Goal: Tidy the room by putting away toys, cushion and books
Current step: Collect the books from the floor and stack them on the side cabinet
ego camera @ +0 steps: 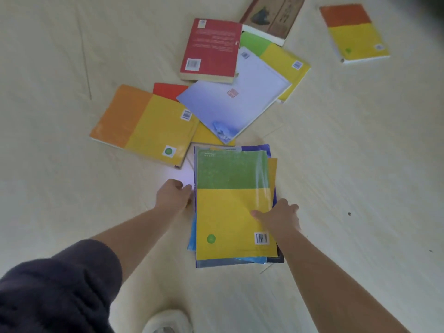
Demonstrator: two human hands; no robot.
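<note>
**Two hands on a pile of books on the floor**

A person bends over the pale floor (72,68) and has both hands on a pile of books (271,153) that lies just in front of them. On top of the pile is a green and yellow book (230,207) with a barcode near its lower corner.

The left hand (173,194) is at the left edge of the pile. Its fingers are curled against that edge, and their tips are hidden there. The right hand (280,216) grips the right edge: the thumb lies flat on the top cover and the other fingers bend down over the side.

Behind the pile more books lie scattered and partly overlap: an orange and yellow book (144,126), a white book (235,104), a red book (211,49) and a brown book (274,18). One more book, red and yellow (354,32), lies well apart at the far right.

Below, a dark sleeve (55,292) and the toe of a light shoe (168,320) are visible.
</note>
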